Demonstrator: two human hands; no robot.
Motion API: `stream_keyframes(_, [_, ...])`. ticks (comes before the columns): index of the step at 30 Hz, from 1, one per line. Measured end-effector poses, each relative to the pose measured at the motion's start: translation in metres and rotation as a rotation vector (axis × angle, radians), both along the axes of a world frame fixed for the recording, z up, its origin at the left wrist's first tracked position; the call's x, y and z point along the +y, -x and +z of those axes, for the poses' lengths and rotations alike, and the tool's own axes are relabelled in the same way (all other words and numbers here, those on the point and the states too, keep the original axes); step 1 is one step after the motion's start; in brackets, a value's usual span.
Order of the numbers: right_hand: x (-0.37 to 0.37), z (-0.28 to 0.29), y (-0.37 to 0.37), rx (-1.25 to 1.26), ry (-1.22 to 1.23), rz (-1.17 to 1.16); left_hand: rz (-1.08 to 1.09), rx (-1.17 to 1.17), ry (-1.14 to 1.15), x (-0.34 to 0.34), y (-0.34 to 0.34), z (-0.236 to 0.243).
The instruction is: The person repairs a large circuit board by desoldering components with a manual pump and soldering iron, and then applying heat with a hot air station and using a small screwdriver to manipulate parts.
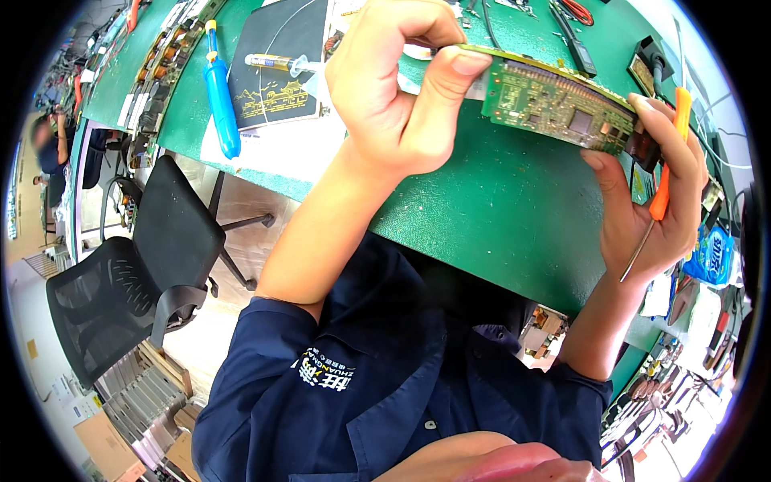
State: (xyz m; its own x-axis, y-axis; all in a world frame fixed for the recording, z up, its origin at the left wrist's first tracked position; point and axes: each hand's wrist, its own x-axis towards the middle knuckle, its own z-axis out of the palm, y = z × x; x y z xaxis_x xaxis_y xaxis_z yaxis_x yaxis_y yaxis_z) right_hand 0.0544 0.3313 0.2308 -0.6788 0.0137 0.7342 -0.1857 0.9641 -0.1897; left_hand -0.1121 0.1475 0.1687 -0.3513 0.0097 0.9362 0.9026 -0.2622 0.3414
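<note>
Between my two hands a green circuit board (554, 108) is held up above the green bench, tilted so that its chips and a row of pins show. My left hand (401, 88) pinches its left end between thumb and fingers. At its right end my right hand (654, 177) grips the edge with thumb and forefinger. A screwdriver (662, 193) with an orange and yellow handle is tucked in the same right hand, its thin metal shaft pointing down toward the wrist. The far side of the board and some fingertips are hidden.
On the green bench (498, 217) lie a blue desoldering pump (218, 96), a syringe (277, 63) on a black booklet (281, 96), and more boards (165, 68) at left. A blue packet (710, 255) is at right. A black office chair (144, 265) stands left.
</note>
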Motion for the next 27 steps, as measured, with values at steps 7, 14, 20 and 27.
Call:
stream_keyframes(7, [0.013, 0.000, 0.001, 0.009, -0.149, 0.054, 0.036, 0.097, 0.092, -0.007, 0.000, 0.005])
stream_keyframes(14, [0.009, -0.007, -0.001, 0.082, -0.072, 0.050, 0.069, 0.073, 0.092, -0.006, -0.007, 0.008])
stream_keyframes(20, [0.006, -0.006, -0.005, 0.051, -0.064, 0.081, 0.063, 0.090, 0.085, -0.005, -0.007, 0.010])
stream_keyframes(27, [-0.023, -0.001, 0.004, 0.293, -0.266, 0.143, 0.059, 0.093, 0.096, -0.005, -0.006, 0.010])
